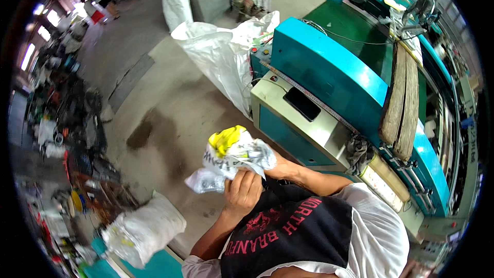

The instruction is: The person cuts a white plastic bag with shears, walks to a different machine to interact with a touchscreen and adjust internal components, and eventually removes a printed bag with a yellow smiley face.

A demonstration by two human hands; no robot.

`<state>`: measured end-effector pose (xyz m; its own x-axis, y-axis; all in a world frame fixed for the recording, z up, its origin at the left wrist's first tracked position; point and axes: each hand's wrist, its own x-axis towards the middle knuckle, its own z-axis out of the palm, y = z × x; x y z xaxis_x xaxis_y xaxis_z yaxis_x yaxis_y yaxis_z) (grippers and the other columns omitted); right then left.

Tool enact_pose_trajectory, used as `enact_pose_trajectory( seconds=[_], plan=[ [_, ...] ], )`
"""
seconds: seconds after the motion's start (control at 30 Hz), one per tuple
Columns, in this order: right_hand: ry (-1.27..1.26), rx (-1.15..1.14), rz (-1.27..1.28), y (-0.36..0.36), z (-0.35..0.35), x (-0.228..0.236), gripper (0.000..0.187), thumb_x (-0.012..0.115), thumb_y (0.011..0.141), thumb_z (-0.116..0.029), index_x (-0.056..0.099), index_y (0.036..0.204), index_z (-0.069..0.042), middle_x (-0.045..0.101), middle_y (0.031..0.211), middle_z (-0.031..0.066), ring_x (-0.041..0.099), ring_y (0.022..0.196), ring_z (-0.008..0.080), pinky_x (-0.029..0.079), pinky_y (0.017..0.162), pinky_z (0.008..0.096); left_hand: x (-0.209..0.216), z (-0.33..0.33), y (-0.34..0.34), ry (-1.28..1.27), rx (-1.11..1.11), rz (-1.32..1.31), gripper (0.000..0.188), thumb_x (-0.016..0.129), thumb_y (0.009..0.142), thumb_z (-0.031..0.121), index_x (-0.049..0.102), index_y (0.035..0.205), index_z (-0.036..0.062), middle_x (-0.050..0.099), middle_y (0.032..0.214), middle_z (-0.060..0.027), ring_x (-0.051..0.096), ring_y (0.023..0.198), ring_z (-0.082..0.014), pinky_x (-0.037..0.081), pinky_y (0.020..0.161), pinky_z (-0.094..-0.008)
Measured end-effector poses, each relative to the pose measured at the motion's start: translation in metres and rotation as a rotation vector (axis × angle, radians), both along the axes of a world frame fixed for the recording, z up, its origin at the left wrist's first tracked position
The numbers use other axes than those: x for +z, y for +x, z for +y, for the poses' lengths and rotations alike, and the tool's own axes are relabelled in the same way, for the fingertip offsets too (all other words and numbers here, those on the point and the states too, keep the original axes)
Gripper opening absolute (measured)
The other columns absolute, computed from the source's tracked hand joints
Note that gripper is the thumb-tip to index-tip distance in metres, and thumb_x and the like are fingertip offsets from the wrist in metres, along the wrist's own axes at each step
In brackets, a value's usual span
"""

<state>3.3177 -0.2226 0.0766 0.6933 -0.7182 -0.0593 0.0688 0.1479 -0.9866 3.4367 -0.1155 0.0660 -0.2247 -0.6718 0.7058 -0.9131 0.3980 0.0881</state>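
Note:
In front of my chest I hold a crumpled white plastic bag (226, 155) with a yellow patch and black print. My left hand (243, 190) is closed, its fingers curled over the lower edge of the bag. Beside that hand a bunch of pale, clear plastic film (206, 181) sticks out to the left; whether it belongs to the same bag I cannot tell. My right hand (278, 166) grips the bag from its right side, with most of its fingers hidden behind the plastic.
A blue-green machine (329, 62) with a green belt (350, 25) stands at the right. On its cream side cabinet (278, 95) lies a black phone (302, 104). Large white sacks (216, 46) stand beyond; a stuffed white sack (146, 226) is at the lower left.

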Motion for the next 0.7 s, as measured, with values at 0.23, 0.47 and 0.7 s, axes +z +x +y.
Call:
enact_pose_trajectory(
  seconds=[0.23,0.47,0.7],
  plan=[
    [0.291,-0.271,-0.371,0.032,-0.129,-0.035,0.039,0.063,0.083,0.000,0.054,0.121,0.000,0.062,0.113,0.0063,0.057,0.100,0.0107,0.047,0.090,0.0273,0.016,-0.154,0.071,0.325,-0.392,0.072,0.030,0.069,0.078,0.021,0.066,0.104,0.0061,0.058,0.116,-0.0107,0.054,0.111,-0.0284,0.041,0.088,-0.0429],
    [0.791,-0.365,-0.614,0.030,-0.246,-0.044,0.030,0.053,0.092,-0.005,0.052,0.121,0.001,0.062,0.110,0.0065,0.061,0.096,0.0129,0.051,0.087,0.0284,0.076,-0.328,0.152,0.191,-0.307,0.293,0.038,0.065,0.084,0.016,0.056,0.117,-0.0020,0.057,0.118,-0.0173,0.057,0.106,-0.0283,0.048,0.090,-0.0389],
    [0.787,-0.754,-0.315,-0.009,-0.252,-0.035,0.031,0.057,0.090,-0.009,0.056,0.119,0.001,0.061,0.114,0.0052,0.059,0.098,0.0110,0.048,0.087,0.0256,0.043,-0.661,0.171,0.710,-0.292,0.682,0.045,0.062,0.087,0.018,0.049,0.125,-0.0007,0.057,0.121,-0.0196,0.058,0.106,-0.0263,0.048,0.088,-0.0362]
  ],
)
